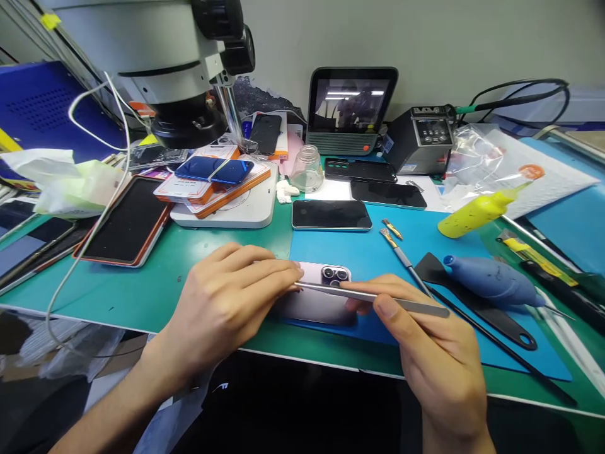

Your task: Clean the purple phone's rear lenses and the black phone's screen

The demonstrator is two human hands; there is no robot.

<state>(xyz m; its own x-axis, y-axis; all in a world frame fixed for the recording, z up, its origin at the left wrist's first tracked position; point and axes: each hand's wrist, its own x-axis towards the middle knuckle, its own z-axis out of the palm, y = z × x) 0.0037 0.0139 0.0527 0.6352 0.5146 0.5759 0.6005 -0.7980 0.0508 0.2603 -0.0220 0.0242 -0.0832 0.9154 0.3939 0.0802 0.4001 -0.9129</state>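
A light purple smartphone (312,309) lies back up on the blue mat, its camera lenses towards the right end. My right hand (439,353) grips metal tweezers (363,295) between thumb and fingers, held slantwise over the phone. The tweezers' tips reach the fingertips of my left hand (231,296). Those fingers are closed together above the phone's left part, and a tiny dark bit shows below them. What they pinch, if anything, I cannot make out. My left hand covers the phone's left end.
Behind the phone lies another black-screened phone (331,215). To the right are brushes (401,255), a black spatula (472,309), a blue squeeze bulb (494,279) and a yellow bottle (477,213). A microscope (161,63) overhangs the left, near a white cable (89,249) and stacked boxes (227,195).
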